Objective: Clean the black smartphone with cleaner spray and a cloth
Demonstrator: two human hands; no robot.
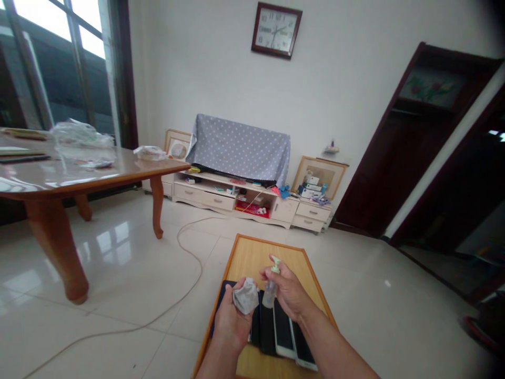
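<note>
R hand point(290, 292) fingers wrapped round small spray bottle point(270, 288), nozzle up; L hand point(231, 316) fist closed on crumpled cloth point(245, 296), both over phones point(284, 334).

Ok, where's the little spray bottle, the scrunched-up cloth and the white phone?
spray bottle point(270, 288): head view, on its clear body under the nozzle.
cloth point(245, 296): head view, on the middle of the crumpled wad.
white phone point(283, 336): head view, on the middle of its face.
</note>
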